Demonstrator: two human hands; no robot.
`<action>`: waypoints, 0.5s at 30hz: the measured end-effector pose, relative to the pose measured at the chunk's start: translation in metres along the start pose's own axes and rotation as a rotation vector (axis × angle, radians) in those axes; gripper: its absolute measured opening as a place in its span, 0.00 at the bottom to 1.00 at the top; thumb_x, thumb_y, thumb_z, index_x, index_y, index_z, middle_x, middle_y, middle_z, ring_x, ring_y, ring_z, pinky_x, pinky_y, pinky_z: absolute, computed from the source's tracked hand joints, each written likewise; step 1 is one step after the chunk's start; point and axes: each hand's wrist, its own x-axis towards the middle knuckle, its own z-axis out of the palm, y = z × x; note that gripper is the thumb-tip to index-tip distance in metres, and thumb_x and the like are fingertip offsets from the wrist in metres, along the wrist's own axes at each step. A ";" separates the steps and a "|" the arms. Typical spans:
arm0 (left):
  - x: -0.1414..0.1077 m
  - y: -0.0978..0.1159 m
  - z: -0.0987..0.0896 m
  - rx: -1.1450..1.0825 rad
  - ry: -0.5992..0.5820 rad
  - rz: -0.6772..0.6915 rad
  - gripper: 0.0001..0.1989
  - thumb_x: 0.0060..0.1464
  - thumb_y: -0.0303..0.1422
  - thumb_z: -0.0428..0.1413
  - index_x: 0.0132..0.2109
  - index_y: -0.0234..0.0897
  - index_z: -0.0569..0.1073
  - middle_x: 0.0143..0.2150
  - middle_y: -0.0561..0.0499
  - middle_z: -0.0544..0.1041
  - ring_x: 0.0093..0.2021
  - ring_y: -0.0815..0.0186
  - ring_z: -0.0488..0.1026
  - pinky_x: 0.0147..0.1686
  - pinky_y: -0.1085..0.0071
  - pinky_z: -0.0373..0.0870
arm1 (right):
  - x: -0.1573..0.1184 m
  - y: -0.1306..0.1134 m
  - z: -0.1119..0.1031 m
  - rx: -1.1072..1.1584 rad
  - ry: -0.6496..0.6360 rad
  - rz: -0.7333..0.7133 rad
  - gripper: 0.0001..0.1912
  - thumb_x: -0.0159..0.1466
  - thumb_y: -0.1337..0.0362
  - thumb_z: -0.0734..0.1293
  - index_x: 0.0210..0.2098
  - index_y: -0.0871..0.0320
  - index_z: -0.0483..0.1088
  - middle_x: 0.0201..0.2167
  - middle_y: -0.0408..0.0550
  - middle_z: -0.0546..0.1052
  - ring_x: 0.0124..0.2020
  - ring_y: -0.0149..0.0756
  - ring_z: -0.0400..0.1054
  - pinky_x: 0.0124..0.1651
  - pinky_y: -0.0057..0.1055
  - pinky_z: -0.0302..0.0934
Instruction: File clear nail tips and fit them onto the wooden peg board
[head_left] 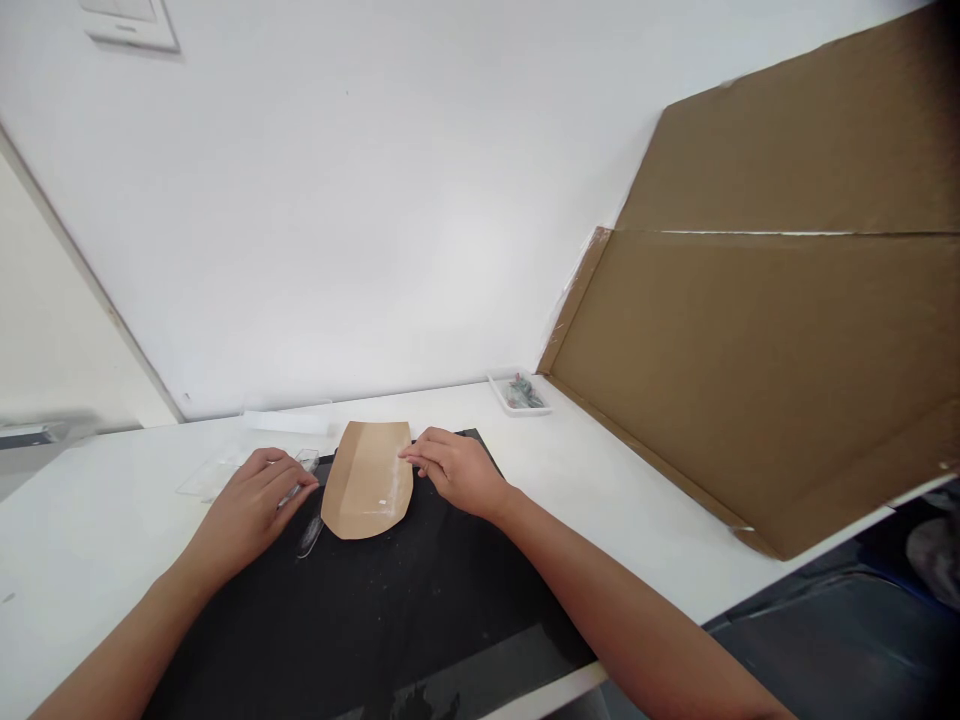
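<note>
One brown paper piece (366,478) lies at the twelve o'clock edge of the black mat (375,620). The right hand (459,470), at the paper's three o'clock, has its fingertips drawn nearly together over the paper edge; a firm pinch cannot be confirmed. The left hand (259,500), at nine o'clock, is curled, fingertips close together beside clear plastic (307,459); whether it holds any cannot be determined.

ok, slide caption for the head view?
Left hand and right hand flank a rounded brown paper piece over a flat black mat.
</note>
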 end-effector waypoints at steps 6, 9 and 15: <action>-0.002 -0.002 0.002 -0.028 0.061 0.018 0.11 0.69 0.40 0.55 0.46 0.43 0.81 0.41 0.48 0.83 0.49 0.55 0.74 0.49 0.60 0.73 | 0.000 0.004 0.001 -0.017 0.017 0.009 0.12 0.76 0.58 0.64 0.49 0.50 0.80 0.44 0.46 0.84 0.42 0.36 0.79 0.45 0.31 0.69; -0.003 -0.004 0.004 -0.031 0.064 0.019 0.12 0.69 0.40 0.56 0.46 0.44 0.83 0.40 0.48 0.84 0.49 0.55 0.75 0.46 0.61 0.74 | 0.000 0.005 0.001 0.001 0.033 0.063 0.09 0.73 0.56 0.68 0.45 0.50 0.80 0.42 0.44 0.85 0.40 0.36 0.79 0.42 0.30 0.68; -0.005 -0.010 0.008 -0.036 0.064 0.041 0.14 0.71 0.38 0.53 0.55 0.45 0.81 0.43 0.51 0.86 0.53 0.54 0.77 0.47 0.60 0.78 | -0.001 0.007 0.001 0.024 0.059 0.076 0.06 0.72 0.59 0.70 0.44 0.51 0.79 0.40 0.43 0.84 0.38 0.34 0.79 0.42 0.29 0.67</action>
